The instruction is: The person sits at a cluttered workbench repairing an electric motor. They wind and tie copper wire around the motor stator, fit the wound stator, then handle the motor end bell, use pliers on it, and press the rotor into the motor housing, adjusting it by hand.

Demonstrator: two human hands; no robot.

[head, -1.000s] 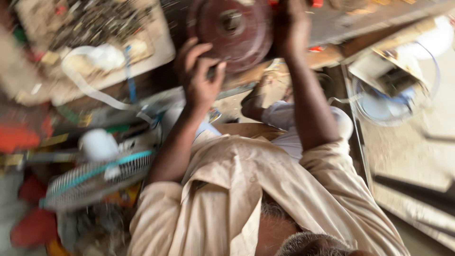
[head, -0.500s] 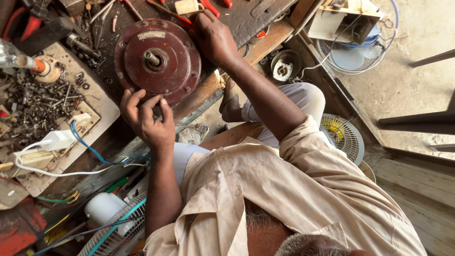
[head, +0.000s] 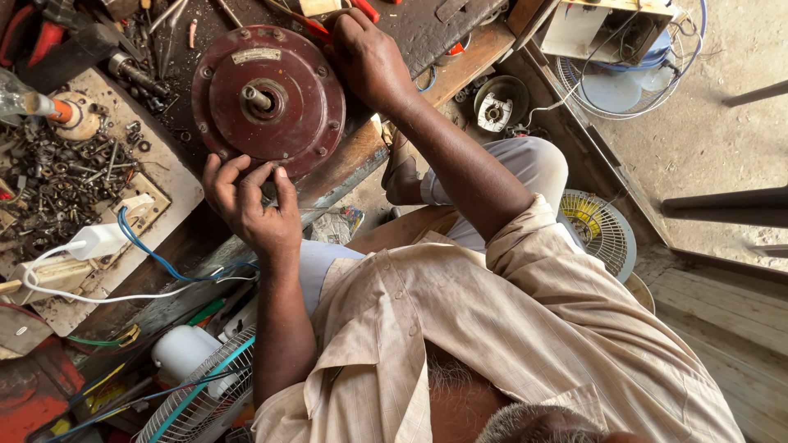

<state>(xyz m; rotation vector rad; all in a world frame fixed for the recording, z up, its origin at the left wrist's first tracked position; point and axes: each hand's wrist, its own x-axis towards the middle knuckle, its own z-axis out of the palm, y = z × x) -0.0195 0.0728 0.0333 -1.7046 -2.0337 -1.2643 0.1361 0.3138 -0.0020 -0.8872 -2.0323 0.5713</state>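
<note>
**Motor housing held at two edges on the bench**

The motor (head: 268, 100), a round dark-red housing with a short steel shaft at its centre and bolts around its rim, lies flat on the bench (head: 460, 61), shaft toward my camera. Against half a second ago it sits in the same spot; my view has only drawn slightly closer. My left hand (head: 250, 205) touches the near rim, fingers curled loosely, holding nothing. It has closed from the spread pose of before. My right hand (head: 369, 57) rests on the far rim beside red-handled tools (head: 365, 10); whether it grips, I cannot tell. A tray of loose screws (head: 57, 176) lies left; fan guards (head: 603, 230) stand on the floor.
</note>
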